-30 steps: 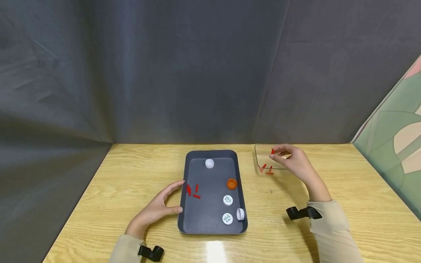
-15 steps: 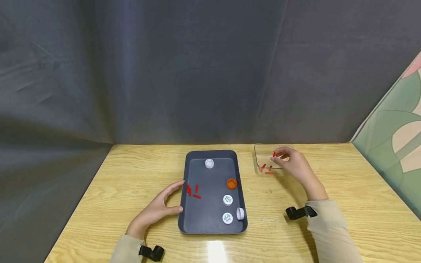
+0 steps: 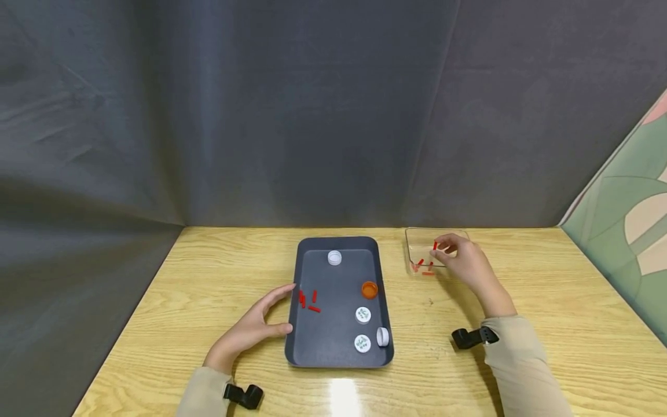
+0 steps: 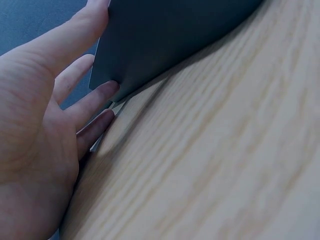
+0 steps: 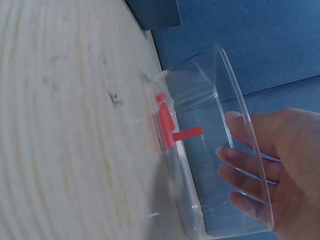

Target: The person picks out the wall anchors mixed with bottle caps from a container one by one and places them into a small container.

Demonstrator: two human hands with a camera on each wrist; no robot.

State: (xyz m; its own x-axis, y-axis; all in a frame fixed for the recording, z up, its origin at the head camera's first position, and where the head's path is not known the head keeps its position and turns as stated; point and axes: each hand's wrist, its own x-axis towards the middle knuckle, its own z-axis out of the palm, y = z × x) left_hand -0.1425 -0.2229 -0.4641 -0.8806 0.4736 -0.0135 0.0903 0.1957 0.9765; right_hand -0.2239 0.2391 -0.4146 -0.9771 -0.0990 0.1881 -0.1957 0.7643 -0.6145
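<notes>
Between right thumb and fingertips, my right hand (image 3: 466, 263) pinches a small red stick (image 3: 435, 245), held upright over the clear plastic box (image 5: 227, 60). In the right wrist view, those fingertips reach inside the box's rim, and the pinched stick is mostly hidden by a finger. Several red sticks (image 5: 166, 127) lie on the box's bottom. My left hand (image 3: 249, 333) has its fingers spread, with thumb and fingertips against the left edge of the dark grey tray (image 3: 333, 336). A cluster of red sticks (image 3: 314, 296) lies in the tray near that hand.
The tray also bears an orange cap (image 3: 369, 290), a white cap (image 3: 334, 258) at the back, two white discs with green print (image 3: 363, 315), and a white ring-like cap (image 3: 383, 337) on its side. A dark curtain (image 3: 312, 145) stands behind the wooden table (image 3: 219, 260).
My right hand has lowered a little with the red stick, deeper over the clear box. The left hand stays at the tray's edge, and the head view has shifted slightly.
</notes>
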